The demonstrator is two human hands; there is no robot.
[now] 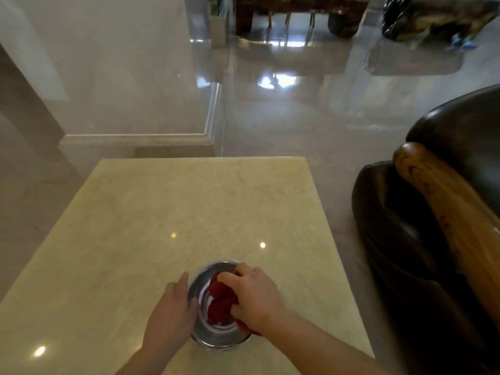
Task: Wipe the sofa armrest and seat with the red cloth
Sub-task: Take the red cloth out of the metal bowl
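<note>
Gripping the red cloth [220, 301] inside the steel bowl [201, 337], lower centre: right hand [257, 296], fingers clamped on it. Bracing the rim with left hand [173, 307], fingers together. Lying far right, running lower right to upper left: sofa armrest [443, 201].

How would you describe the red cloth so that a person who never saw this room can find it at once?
Start at the pale marble table left of the dark sofa. Near its front edge stands a small steel bowl, with the left hand against its side. The red cloth lies bunched inside the bowl under the right hand; it is the only red thing there.
</note>
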